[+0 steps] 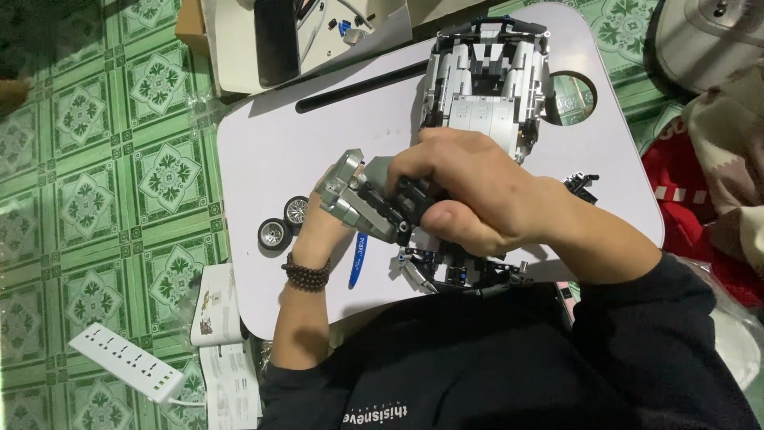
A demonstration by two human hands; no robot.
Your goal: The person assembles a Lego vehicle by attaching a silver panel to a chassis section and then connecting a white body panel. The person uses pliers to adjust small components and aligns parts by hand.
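Observation:
Both my hands hold a grey and black brick-built assembly [362,195] over a white lap table [270,151]. My right hand [465,187] is clamped over its top, fingers curled around the black middle part. My left hand [318,227], with a dark bead bracelet on the wrist, grips it from below and is mostly hidden by it. Just beyond my hands lies a larger grey and black brick car body [487,80]. Two small wheels [284,223] rest on the table left of my left hand. Another black and grey section [458,271] lies under my right wrist.
A blue tool [358,263] lies near the table's front edge. An open cardboard box [278,40] with small parts stands at the back left. A white power strip [127,362] and an instruction booklet [223,350] lie on the green patterned floor. Red fabric [700,207] is at right.

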